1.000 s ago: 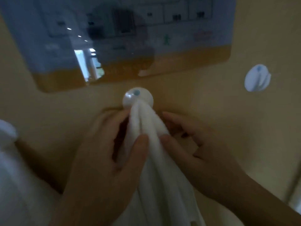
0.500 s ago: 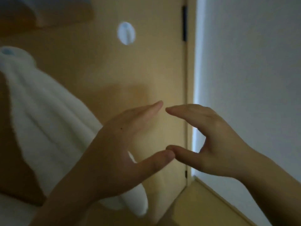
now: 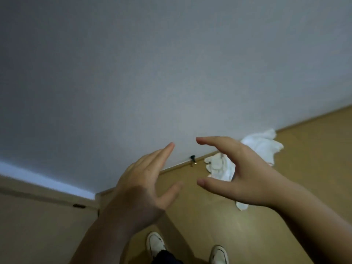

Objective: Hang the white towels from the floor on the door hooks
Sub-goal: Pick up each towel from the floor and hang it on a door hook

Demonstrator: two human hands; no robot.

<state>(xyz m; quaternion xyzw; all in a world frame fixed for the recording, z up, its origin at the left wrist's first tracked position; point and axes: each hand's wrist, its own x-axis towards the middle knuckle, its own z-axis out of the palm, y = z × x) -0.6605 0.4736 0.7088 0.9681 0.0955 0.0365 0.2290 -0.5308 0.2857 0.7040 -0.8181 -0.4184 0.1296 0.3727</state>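
White towels lie crumpled on the wooden floor by the foot of the wall. One towel sits further right, another is partly hidden behind my right hand. My left hand is raised in mid-air, fingers spread, holding nothing. My right hand hovers beside it, curved open and empty, above the nearer towel. The door hooks are out of view.
A pale wall fills the upper view. A small black door stopper stands at the wall's base. The door edge with a hinge shows at lower left. My white shoes stand on the floor.
My hands let go of the towel hung on the hook. The view swung right and down from the door to the wall and floor, bringing the floor towels into sight.
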